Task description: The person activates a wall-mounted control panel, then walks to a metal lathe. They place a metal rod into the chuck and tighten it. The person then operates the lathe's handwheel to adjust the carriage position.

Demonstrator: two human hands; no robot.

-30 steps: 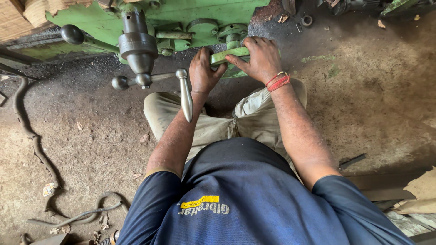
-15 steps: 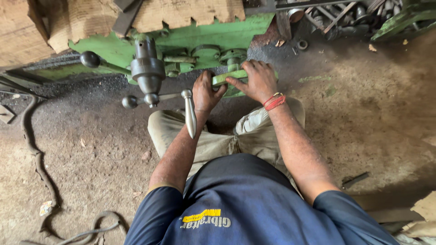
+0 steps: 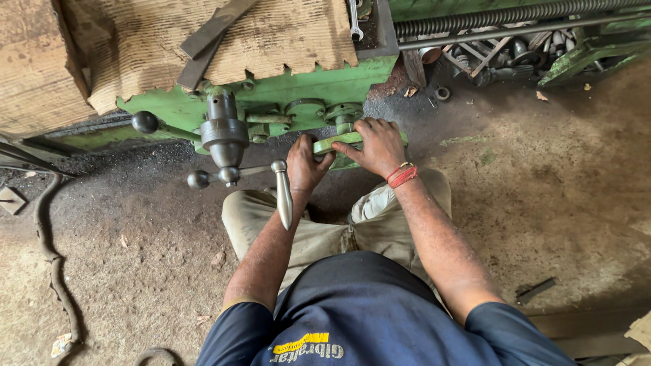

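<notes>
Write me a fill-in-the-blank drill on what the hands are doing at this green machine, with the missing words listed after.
1. Both hands grip a flat lever painted ____.
2. The right hand has a ____ band at its wrist.
3. The metal handle with ball-ended spokes lies beside the ____ hand.
4. On top of the machine lie sheets of torn ____.

Missing words: green; red; left; cardboard

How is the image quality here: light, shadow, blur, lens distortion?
Head view: soft, even daylight, no glare; both hands, left and right, on the green lever are sharp; mild shadow under the green machine body; wide-angle bending toward the edges.
</notes>
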